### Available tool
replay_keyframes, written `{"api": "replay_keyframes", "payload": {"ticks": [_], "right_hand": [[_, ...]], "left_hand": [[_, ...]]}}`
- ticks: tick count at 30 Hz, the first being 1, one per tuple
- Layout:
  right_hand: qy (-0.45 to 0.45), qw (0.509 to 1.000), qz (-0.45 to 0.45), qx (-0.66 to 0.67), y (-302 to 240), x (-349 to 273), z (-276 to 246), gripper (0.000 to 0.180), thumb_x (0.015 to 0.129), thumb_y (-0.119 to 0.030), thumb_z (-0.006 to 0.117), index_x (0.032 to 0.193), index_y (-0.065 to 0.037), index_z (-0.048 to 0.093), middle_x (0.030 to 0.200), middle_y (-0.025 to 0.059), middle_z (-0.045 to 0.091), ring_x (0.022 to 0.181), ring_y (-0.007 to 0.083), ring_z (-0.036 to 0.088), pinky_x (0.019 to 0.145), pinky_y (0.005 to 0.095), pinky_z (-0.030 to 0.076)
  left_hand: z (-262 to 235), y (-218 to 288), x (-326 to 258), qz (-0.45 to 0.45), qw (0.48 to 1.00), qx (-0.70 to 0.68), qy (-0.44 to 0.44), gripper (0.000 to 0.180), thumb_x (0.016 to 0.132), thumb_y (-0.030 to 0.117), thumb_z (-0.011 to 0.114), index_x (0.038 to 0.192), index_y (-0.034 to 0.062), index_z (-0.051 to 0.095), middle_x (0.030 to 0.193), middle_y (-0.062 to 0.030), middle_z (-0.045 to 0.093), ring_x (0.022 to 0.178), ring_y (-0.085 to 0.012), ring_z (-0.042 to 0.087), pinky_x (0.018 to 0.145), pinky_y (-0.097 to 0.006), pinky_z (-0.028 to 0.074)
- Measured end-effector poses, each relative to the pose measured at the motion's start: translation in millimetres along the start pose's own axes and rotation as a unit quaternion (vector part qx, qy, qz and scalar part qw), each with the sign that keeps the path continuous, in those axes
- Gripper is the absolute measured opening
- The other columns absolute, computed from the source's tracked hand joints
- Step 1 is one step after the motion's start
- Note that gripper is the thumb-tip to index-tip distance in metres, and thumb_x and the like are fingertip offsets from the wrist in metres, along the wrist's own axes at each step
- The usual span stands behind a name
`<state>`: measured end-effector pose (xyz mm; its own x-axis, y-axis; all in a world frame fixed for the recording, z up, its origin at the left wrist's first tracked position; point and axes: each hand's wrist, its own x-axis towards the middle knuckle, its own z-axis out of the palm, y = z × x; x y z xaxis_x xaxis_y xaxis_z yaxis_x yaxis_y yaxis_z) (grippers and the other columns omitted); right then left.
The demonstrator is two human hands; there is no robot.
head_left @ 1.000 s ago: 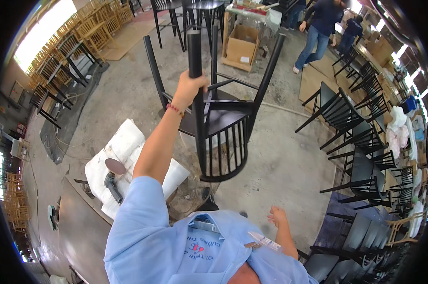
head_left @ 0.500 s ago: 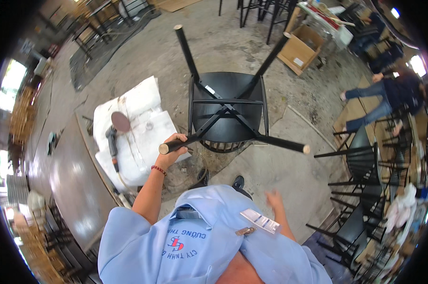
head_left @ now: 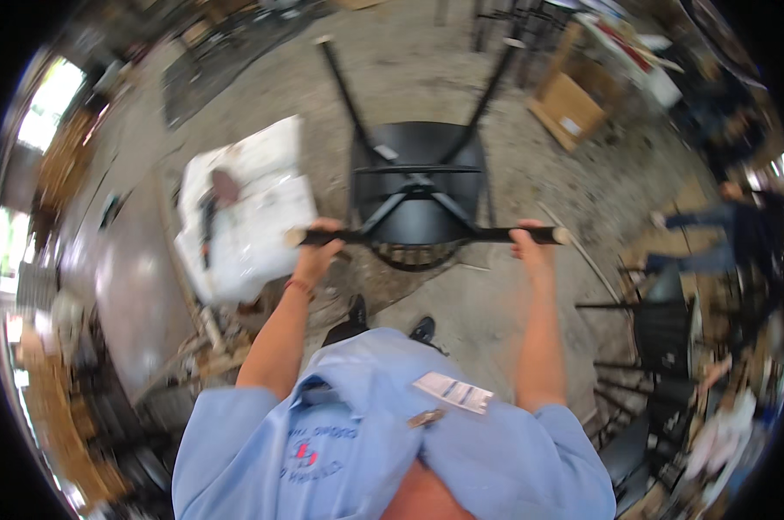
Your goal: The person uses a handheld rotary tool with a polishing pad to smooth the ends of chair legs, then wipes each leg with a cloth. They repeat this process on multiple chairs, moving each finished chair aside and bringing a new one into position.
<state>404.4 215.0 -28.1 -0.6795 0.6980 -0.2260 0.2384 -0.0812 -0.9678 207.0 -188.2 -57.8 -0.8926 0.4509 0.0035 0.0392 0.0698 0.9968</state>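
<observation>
A black chair (head_left: 420, 195) hangs upside down in front of me, seat underside up and its four legs splayed outward. My left hand (head_left: 318, 245) is wrapped around the near left leg close to its pale tip. On the near right leg, my right hand (head_left: 531, 243) holds a spot just inside the tip. Both far legs point away toward the top of the view. My shoes (head_left: 388, 325) show on the concrete floor (head_left: 461, 321) below the chair.
White sacks (head_left: 249, 208) with a dark tool lie left of the chair. A cardboard box (head_left: 574, 108) stands at the upper right. Black chairs (head_left: 660, 338) are stacked along the right, where a person in dark top and jeans (head_left: 721, 225) walks. Wooden chairs line the left.
The chair has turned fully upside down and come level in front of me. My right hand, free before, now grips a leg. My head has tipped further down.
</observation>
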Motion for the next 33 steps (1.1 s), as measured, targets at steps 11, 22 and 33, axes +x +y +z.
{"api": "replay_keyframes", "payload": {"ticks": [11, 22, 33], "right_hand": [[0.096, 0.993, 0.074, 0.011, -1.9, -36.7, 20.6, 0.039, 0.084, -0.017, 0.073, 0.119, -0.005, 0.06, 0.094, 0.0102, 0.065, 0.069, 0.0148, 0.065, 0.059, 0.026, 0.053], [0.078, 0.973, 0.188, -0.107, 74.3, -140.8, 40.6, 0.035, 0.094, -0.031, 0.06, 0.118, -0.006, 0.056, 0.102, 0.0091, 0.056, 0.082, 0.0265, 0.063, 0.066, 0.0352, 0.056], [-0.14, 0.857, 0.406, -0.284, 151.7, -288.7, 103.2, 0.033, 0.092, -0.029, 0.059, 0.115, -0.007, 0.062, 0.104, 0.013, 0.067, 0.077, 0.0233, 0.068, 0.06, 0.0361, 0.055]], "left_hand": [[-10.8, 12.8, -16.2, -0.062, 0.994, 0.079, -0.033, 0.033, 0.078, 0.0, 0.069, 0.108, 0.0044, 0.058, 0.106, -0.0081, 0.064, 0.101, -0.0182, 0.061, 0.09, -0.032, 0.05], [-251.5, -30.0, -68.3, -0.084, 0.891, 0.292, 0.338, 0.039, 0.081, 0.017, 0.064, 0.117, 0.001, 0.062, 0.119, -0.0234, 0.063, 0.113, -0.0379, 0.059, 0.099, -0.043, 0.045], [-325.0, -42.7, -102.1, -0.168, 0.841, 0.373, 0.353, 0.038, 0.083, 0.017, 0.062, 0.114, -0.0046, 0.061, 0.108, -0.0234, 0.065, 0.101, -0.0378, 0.063, 0.088, -0.045, 0.049]]}}
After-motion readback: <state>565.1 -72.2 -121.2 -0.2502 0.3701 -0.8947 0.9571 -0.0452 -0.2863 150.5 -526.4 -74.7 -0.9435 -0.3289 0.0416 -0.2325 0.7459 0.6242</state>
